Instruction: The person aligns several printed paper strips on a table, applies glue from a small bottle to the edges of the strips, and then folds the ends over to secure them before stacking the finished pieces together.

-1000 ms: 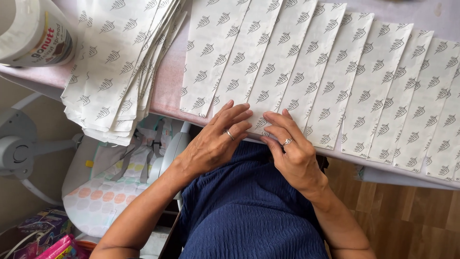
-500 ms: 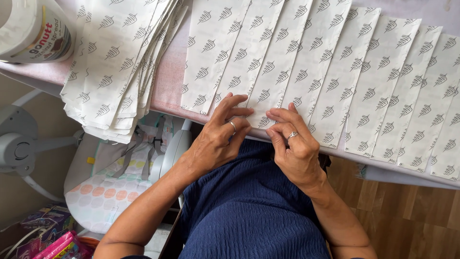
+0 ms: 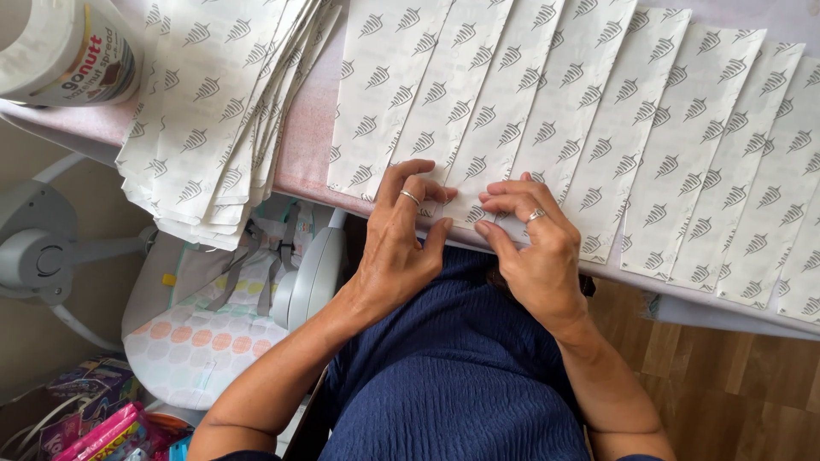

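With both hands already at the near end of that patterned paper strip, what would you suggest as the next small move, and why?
Probably press the fold flat along the near edge. Both the left hand and right hand pinch the bottom end of one paper strip at the table edge, fingertips almost meeting, so the crease looks begun rather than finished. The neighbouring strips lie flat, overlapping in a row.

navy ribbed top [image 3: 461, 376]; two silver rings [image 3: 411, 197]

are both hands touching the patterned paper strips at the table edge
Touching. The head view shows the left hand and right hand with fingertips pressed on the bottom ends of the paper strips, no gap visible.
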